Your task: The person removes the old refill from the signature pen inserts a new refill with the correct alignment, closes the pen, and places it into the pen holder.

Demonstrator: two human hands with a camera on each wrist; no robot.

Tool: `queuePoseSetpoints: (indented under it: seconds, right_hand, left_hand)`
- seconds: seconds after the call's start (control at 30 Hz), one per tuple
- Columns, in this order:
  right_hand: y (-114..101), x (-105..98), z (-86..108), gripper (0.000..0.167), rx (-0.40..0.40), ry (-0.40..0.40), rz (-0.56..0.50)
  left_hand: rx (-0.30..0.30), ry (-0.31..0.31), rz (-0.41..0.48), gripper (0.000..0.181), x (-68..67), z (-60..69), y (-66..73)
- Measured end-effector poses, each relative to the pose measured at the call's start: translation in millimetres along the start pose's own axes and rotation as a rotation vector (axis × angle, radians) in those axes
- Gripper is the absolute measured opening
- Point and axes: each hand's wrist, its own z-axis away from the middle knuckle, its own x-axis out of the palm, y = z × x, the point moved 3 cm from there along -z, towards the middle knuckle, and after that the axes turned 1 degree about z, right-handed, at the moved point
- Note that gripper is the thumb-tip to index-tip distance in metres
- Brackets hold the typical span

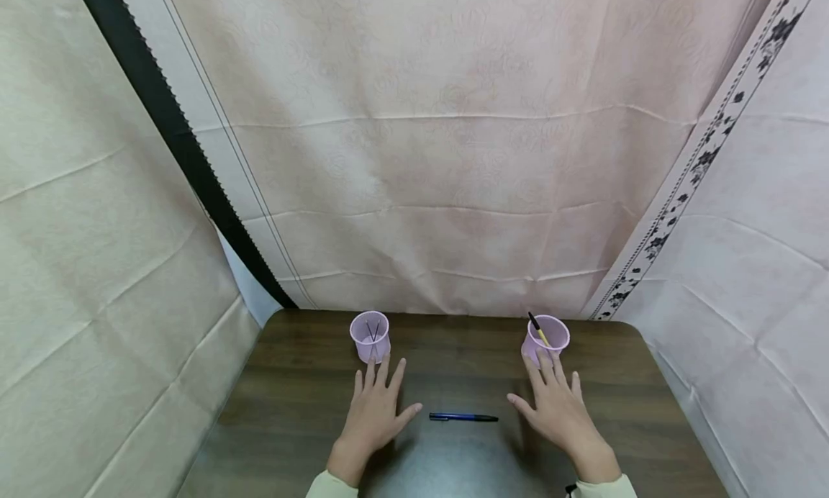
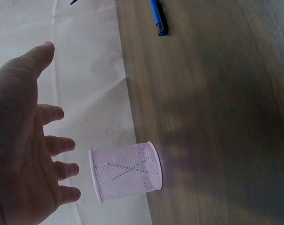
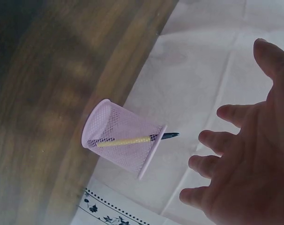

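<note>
My left hand (image 1: pixel 374 413) hovers palm down with spread fingers, its fingertips just in front of a pink mesh cup (image 1: pixel 370 337). Thin dark sticks stand crossed inside that cup (image 2: pixel 126 172). On the right, my right hand (image 1: pixel 558 412) is also spread, fingers pointing at a second pink cup (image 1: pixel 545 338), which holds a yellow pen with a black tip (image 3: pixel 128 141). Both wrist views show the palms (image 2: pixel 20 150) (image 3: pixel 259 159) apart from the cups and holding nothing. Between the hands a blue pen (image 1: pixel 463 417) lies sideways on the table.
The dark wooden table (image 1: pixel 453 368) has its far edge just behind the cups. Pale cloth (image 1: pixel 421 160) hangs behind it, with more cloth at the left (image 1: pixel 97 268) and right (image 1: pixel 745 268). A black strip (image 1: pixel 181 138) runs down the left seam, a floral border (image 1: pixel 706 156) down the right.
</note>
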Motion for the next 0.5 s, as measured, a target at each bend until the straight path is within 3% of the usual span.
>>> queuePoseSetpoints:
  seconds: [0.5]
  right_hand:
    - [0.6,-1.2,3.0,0.080,-0.065,0.006,-0.022]
  left_hand:
    - [0.022,0.004,0.005,0.089,4.2,2.3,1.6]
